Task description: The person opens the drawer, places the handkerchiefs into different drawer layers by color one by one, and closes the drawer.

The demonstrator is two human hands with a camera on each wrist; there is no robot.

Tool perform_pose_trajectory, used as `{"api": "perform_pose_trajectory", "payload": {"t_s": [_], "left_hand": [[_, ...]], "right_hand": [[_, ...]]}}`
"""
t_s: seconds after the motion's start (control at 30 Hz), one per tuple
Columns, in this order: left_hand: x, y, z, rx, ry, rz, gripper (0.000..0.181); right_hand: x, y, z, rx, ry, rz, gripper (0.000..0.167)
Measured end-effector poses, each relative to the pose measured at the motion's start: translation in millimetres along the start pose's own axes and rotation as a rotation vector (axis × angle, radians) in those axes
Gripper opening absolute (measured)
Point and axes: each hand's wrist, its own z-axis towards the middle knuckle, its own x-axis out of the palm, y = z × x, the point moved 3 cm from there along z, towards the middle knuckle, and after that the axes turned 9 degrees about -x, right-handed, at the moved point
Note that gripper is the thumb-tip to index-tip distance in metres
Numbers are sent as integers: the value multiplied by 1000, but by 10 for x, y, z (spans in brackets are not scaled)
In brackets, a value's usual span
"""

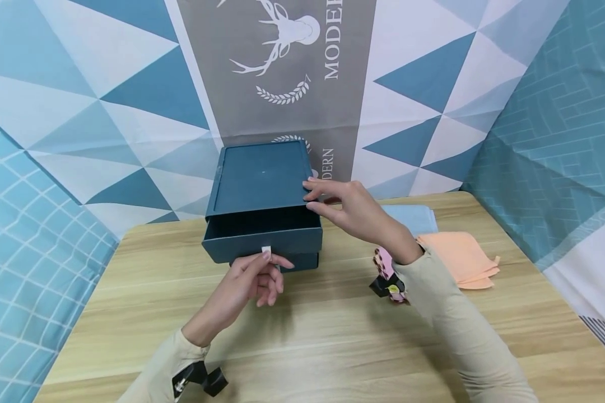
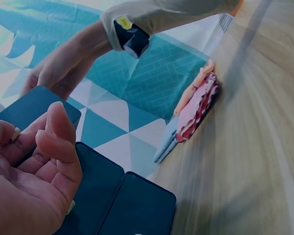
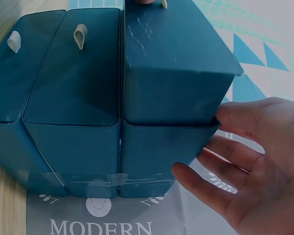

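A dark teal drawer box (image 1: 262, 176) stands at the back of the table, its top drawer (image 1: 282, 240) pulled partly out. My left hand (image 1: 254, 280) pinches the pale tab (image 1: 266, 249) on that drawer's front between thumb and finger, the other fingers loosely bent. At the box's upper right edge my right hand (image 1: 355, 212) rests its fingertips, fingers extended. In the right wrist view the right hand (image 3: 255, 156) touches the side of the box (image 3: 157, 147), and two lower drawers (image 3: 78, 83) with loop tabs sit closed. The visible part of the drawer's inside looks dark.
To the right on the wooden table (image 1: 312, 347) lie a light blue cloth (image 1: 413, 218), a peach cloth (image 1: 464, 257) and a pink item with a dark patterned ruffled edge (image 1: 383, 263), partly behind the right forearm. Patterned fabric hangs behind and at both sides.
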Motion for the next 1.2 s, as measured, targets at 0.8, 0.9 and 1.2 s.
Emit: {"api": "perform_pose_trajectory", "payload": {"t_s": [0.8,0.9,1.2], "left_hand": [[158,-19,-247,16,19,94,55],[173,-24,-265,20,18,115,54],[215,7,-378,2,12,133,53]], "right_hand": [[-35,-8,18,0,-1,-1,28],[-37,-8,18,1,-5,2,31],[-2,-2,14,-4,-6,8,29]]}}
